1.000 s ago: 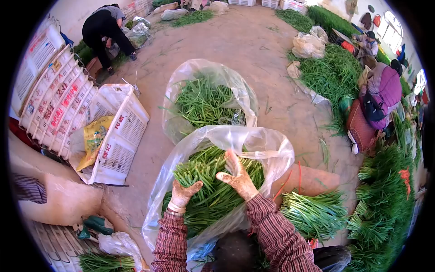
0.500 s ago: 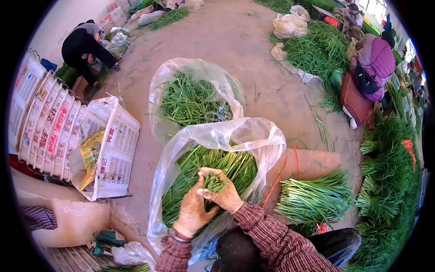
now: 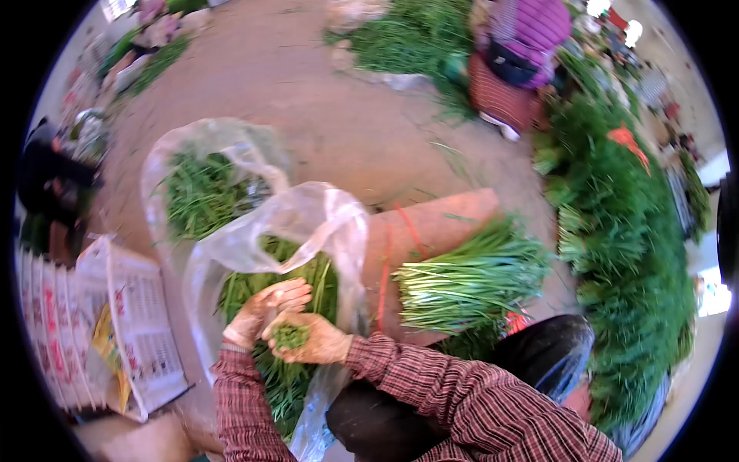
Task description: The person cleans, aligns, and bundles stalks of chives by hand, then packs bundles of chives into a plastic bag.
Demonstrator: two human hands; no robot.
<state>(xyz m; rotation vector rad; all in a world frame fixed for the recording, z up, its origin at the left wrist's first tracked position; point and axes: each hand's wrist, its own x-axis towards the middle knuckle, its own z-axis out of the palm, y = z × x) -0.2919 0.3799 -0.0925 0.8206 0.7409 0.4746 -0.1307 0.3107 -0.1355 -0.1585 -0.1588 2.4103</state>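
My right hand (image 3: 325,339) is wrapped around a small bunch of green chives (image 3: 291,336), whose ends face up toward me. Just behind it is my left hand (image 3: 260,309), fingers stretched out and close to the right hand; nothing shows in its grasp. Both hands are over an open clear plastic bag (image 3: 350,231) with long green chives (image 3: 319,279) inside. To the right, a thick pile of chives (image 3: 462,281) lies with its pale stalk ends toward the bag. It rests on a brown board (image 3: 443,208), where red ties (image 3: 385,277) also lie.
Behind the near bag stands a second plastic bag (image 3: 158,173) of greens. White crates (image 3: 142,323) are at the left, near a bending person (image 3: 46,173). Many chive bundles (image 3: 616,308) line the right side. A person in purple (image 3: 531,31) sits at the back, beside loose greens (image 3: 408,38).
The view has swung right, so the bags and crates sit farther left. My left hand has opened away from the bunch; the right hand still holds it.
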